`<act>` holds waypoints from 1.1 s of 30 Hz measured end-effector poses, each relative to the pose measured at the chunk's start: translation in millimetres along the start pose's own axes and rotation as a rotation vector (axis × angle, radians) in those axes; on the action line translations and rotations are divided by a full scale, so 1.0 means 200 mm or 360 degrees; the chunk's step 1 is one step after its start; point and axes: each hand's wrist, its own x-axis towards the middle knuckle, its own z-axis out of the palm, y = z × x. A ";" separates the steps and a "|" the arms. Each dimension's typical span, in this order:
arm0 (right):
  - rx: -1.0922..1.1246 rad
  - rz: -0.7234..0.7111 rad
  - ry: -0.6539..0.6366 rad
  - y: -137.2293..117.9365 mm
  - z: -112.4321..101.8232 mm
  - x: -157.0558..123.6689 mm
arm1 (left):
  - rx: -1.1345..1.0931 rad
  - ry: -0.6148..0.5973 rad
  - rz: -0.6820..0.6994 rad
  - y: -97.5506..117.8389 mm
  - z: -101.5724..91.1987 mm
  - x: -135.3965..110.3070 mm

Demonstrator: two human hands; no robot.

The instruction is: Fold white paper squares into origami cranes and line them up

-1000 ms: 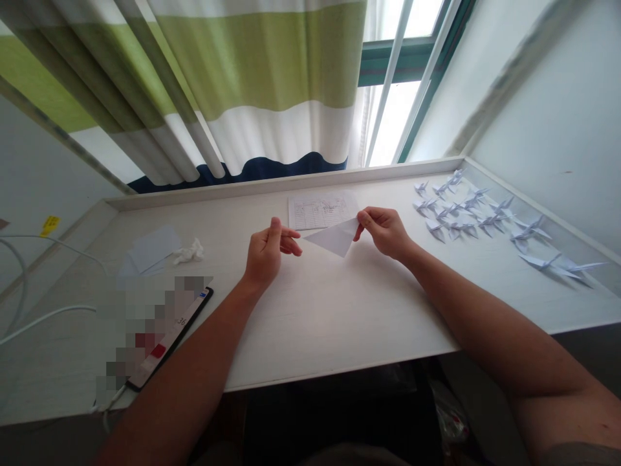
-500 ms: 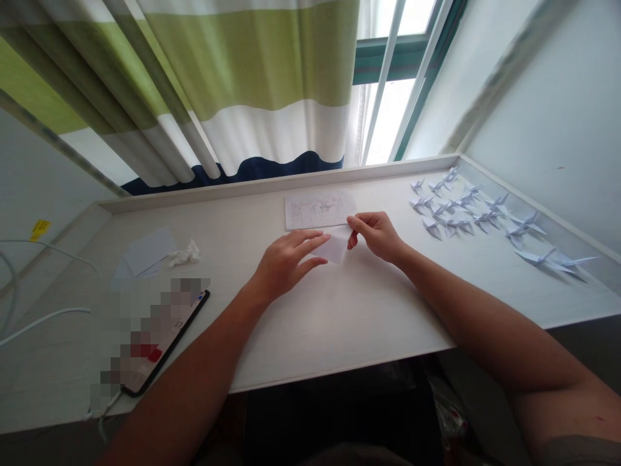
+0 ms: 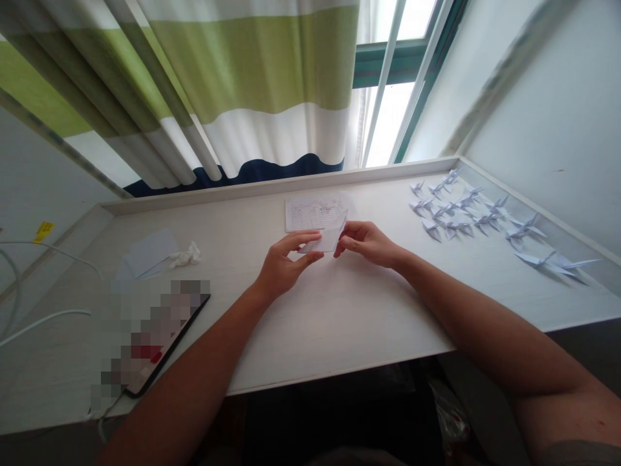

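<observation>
A small folded white paper (image 3: 330, 237) is held just above the middle of the white desk (image 3: 339, 310). My left hand (image 3: 284, 265) pinches its left edge between thumb and fingers. My right hand (image 3: 366, 243) grips its right edge with fingers curled. Both hands meet at the paper, in front of a printed sheet (image 3: 313, 213) lying flat on the desk.
Several folded paper cranes (image 3: 466, 213) lie in rows at the right, near the wall. At the left are blank paper sheets (image 3: 148, 251), a crumpled scrap (image 3: 185, 255), a phone (image 3: 160, 336) and white cables (image 3: 43, 317). A striped curtain (image 3: 218, 90) hangs behind the desk.
The paper was a flat triangle held between separated hands; the hands have come together, pressed it near the desk, and now hold it folded smaller and more upright.
</observation>
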 end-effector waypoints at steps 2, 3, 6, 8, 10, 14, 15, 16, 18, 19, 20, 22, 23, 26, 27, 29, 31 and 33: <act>0.0006 -0.0001 -0.0012 0.00 -0.01 0.00 | -0.0018 -0.0017 0.0015 0.00 0.00 0.00; 0.0006 0.0003 -0.0015 0.00 -0.01 0.00 | -0.0025 -0.0024 0.0018 0.00 0.00 0.00; -0.0006 0.0018 -0.0020 -0.01 -0.01 0.00 | -0.0069 -0.0014 -0.0013 -0.01 0.01 0.00; -0.0021 0.0017 -0.0034 -0.02 0.00 0.00 | -0.0142 0.0008 -0.0074 -0.02 0.01 0.00; -0.0035 0.0033 -0.0023 -0.02 0.00 -0.01 | -0.0233 0.0067 -0.0155 -0.03 0.02 0.00; -0.0042 0.0106 0.0145 -0.01 0.01 -0.01 | -0.0493 0.0211 -0.0376 -0.04 0.04 0.02; -0.0044 0.0120 0.0204 -0.01 0.01 -0.01 | -0.0591 0.0204 -0.0455 -0.04 0.04 0.02; -0.0046 0.0133 0.0252 -0.01 0.00 -0.01 | -0.0689 0.0177 -0.0541 -0.03 0.04 0.02; -0.0040 0.0149 0.0317 -0.01 0.00 -0.01 | -0.0840 0.0104 -0.0702 -0.01 0.04 0.03; -0.0036 0.0154 0.0331 -0.01 0.00 -0.01 | -0.0885 0.0069 -0.0762 0.00 0.04 0.03; -0.0034 0.0158 0.0336 -0.01 0.00 -0.01 | -0.0917 0.0035 -0.0806 0.01 0.04 0.03; -0.0048 0.0171 0.0324 -0.02 0.00 -0.01 | -0.0959 -0.0025 -0.0859 0.02 0.03 0.02; -0.0057 0.0185 0.0301 -0.03 0.00 -0.01 | -0.0970 -0.0051 -0.0878 0.02 0.03 0.02; -0.0053 0.0252 0.0182 -0.03 0.00 -0.02 | -0.0953 -0.0106 -0.0909 0.02 0.03 0.02; -0.0043 0.0268 0.0148 -0.03 0.00 -0.02 | -0.0939 -0.0114 -0.0906 0.01 0.03 0.02; -0.0038 0.0275 0.0117 -0.02 0.00 -0.02 | -0.0914 -0.0117 -0.0891 0.01 0.03 0.02; -0.0064 0.0272 0.0134 -0.01 -0.01 -0.02 | -0.0889 -0.0095 -0.0885 0.00 0.03 0.02; -0.0092 0.0287 0.0163 0.00 -0.01 -0.01 | -0.0866 -0.0054 -0.0887 0.01 0.03 0.02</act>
